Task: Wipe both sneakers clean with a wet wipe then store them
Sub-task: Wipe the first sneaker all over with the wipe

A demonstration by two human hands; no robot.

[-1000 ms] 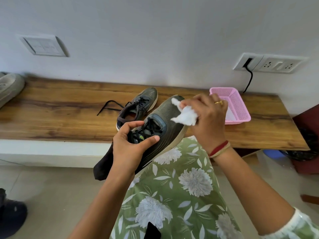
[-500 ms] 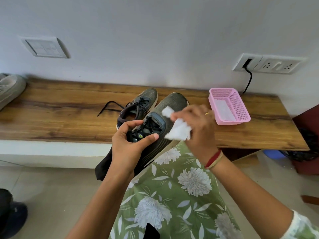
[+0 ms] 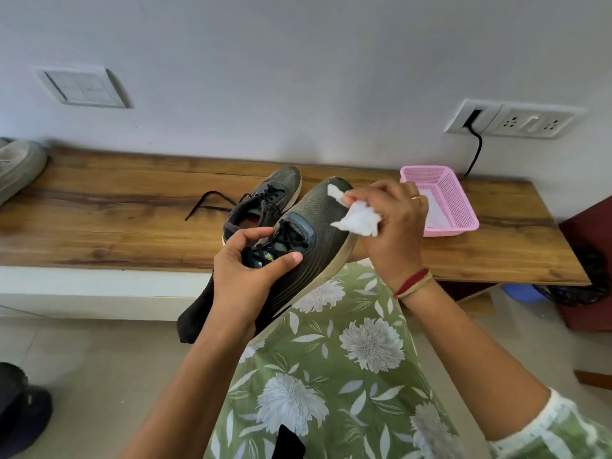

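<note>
Right now the held sneaker [image 3: 318,223] is lying slantwise over the person's lap. Its long axis is running from the heel, low and near the body on the left, up to the toe, which is pointing away toward the wall and a little to the right. The left hand [image 3: 245,276] is gripping it at the collar and laces, with the thumb lying along the near side, the fingers curling over the opening and the wrist coming in from below. The right hand [image 3: 394,223] is sitting just beside the toe on the sneaker's right, so it is the nearer one to the forefoot. It is pinching a crumpled wet wipe [image 3: 359,220], with the back of the hand facing the camera and the wrist bending inward. The wipe is touching the mesh upper near the toe, one corner lying on the toe cap. The two hands are working apart, one toward each end of the shoe. Any coming stroke is probably going to follow that heel-to-toe line, and the pale sole edge is lying closest to the wiping hand. The second sneaker [image 3: 268,197] is resting on the wooden bench [image 3: 116,220] just behind, toe toward the wall, with a pink basket [image 3: 443,200] standing to the right of it
</note>
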